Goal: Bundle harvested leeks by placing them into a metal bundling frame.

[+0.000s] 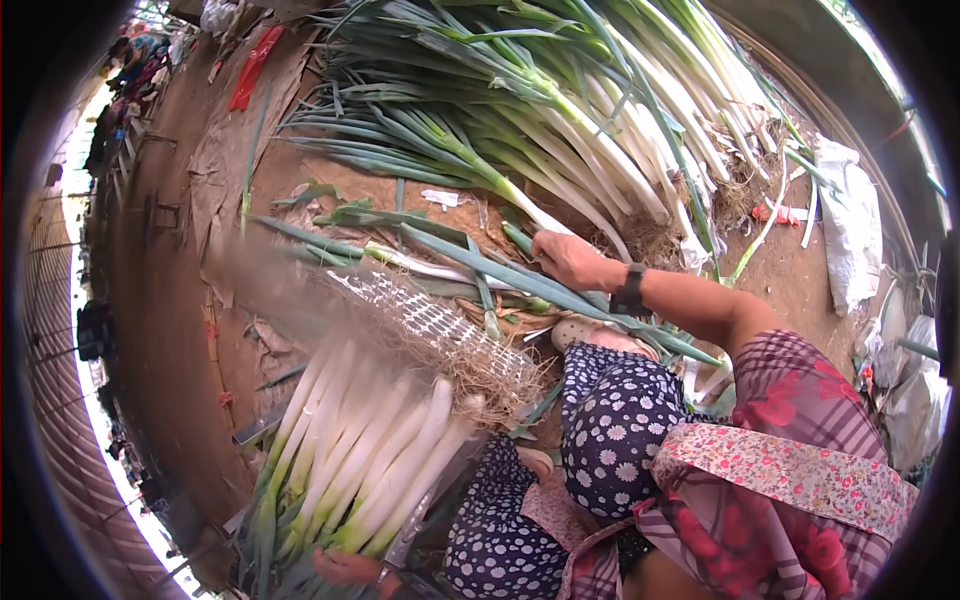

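Observation:
My right hand [574,259], with a dark band at the wrist, is closed around the white lower stalk of a long green onion [517,195] at the near edge of a large heap of green onions [585,127]. At the bottom left, my left hand [346,567] touches the leafy end of a bundle of green onions [360,457]; its grip is partly hidden by leaves and the frame's edge. The bundle's white stalks lie side by side between metal edges [410,529]. Beside their root ends lies a clear plastic sheet with a white pattern [435,315], tangled roots over it.
Loose onion leaves [525,277] cross the ground before my shoe [574,332]. White plastic sacks [847,217] lie at the right by a wall. Red plastic [255,67] is on the brown ground at upper left. A blurred patch covers part of the left view.

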Tool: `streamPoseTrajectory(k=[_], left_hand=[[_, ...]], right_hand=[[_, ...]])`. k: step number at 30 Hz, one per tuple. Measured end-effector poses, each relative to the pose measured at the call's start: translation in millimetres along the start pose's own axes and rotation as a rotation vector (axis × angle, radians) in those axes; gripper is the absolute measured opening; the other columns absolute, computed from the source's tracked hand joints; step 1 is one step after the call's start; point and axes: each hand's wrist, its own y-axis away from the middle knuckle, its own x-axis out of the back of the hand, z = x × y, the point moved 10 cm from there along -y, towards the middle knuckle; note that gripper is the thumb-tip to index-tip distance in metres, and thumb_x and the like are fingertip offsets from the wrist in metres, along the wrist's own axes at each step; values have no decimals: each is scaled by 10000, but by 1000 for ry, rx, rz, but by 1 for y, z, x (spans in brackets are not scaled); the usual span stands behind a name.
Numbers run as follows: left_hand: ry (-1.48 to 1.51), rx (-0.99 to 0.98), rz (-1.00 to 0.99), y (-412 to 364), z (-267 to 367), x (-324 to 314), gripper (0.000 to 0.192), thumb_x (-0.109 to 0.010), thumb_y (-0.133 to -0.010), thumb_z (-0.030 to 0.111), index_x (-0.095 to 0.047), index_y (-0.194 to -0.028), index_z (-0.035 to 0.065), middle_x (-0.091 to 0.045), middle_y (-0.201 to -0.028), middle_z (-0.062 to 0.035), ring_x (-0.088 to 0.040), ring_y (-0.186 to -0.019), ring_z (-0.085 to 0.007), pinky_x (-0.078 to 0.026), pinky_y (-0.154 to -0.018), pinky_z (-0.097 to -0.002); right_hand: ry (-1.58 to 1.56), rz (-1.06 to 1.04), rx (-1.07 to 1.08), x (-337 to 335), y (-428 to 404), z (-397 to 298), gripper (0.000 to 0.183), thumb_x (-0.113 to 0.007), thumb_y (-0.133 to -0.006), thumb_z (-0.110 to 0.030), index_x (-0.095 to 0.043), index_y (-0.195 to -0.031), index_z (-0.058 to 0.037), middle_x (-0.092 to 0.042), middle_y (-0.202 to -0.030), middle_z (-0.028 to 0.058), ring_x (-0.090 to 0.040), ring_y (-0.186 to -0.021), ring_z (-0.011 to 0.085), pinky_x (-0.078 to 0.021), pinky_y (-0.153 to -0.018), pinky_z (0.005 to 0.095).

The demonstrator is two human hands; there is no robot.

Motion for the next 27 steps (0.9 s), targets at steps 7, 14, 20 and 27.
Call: streamPoseTrajectory(k=[7, 14, 20, 27], left_hand=[[-1, 32, 14, -2, 5, -3, 408, -346, -905, 317, -523, -960, -46, -551, -966, -213, -506, -898, -386, -375, -802, -472], [-73, 18, 82, 7, 10, 0, 285, -384, -885, 186, -545, -918, -47, -567, -909, -194, -516, -871, -360, -393, -794, -452], [4, 87, 31, -6, 14, 6, 200, -429, -790, 135, -514, -875, -24, -538, -926, -178, -491, -925, -345, -350, -839, -450], [22, 95, 91, -2, 17, 9, 196, -446, -787, 168, -493, -862, -6, -510, -928, -170, -466, -926, -346, -327, -839, -453]], right_hand=[[160, 135, -442, 9, 18, 117, 347, -576, -772, -242, -437, -965, 10, -510, -961, 265, -531, -874, 400, -442, -740, 459], [260, 169, -545, -21, 3, 120, 341, -601, -719, -204, -489, -993, -36, -572, -931, 203, -572, -852, 374, -458, -715, 457], [269, 222, -299, -4, -8, 99, 297, -518, -773, -179, -448, -992, 10, -543, -935, 234, -522, -912, 405, -424, -782, 474], [-68, 160, -290, 11, 109, 130, 226, -476, -827, -164, -492, -940, 32, -560, -780, 218, -562, -752, 347, -436, -640, 434]])
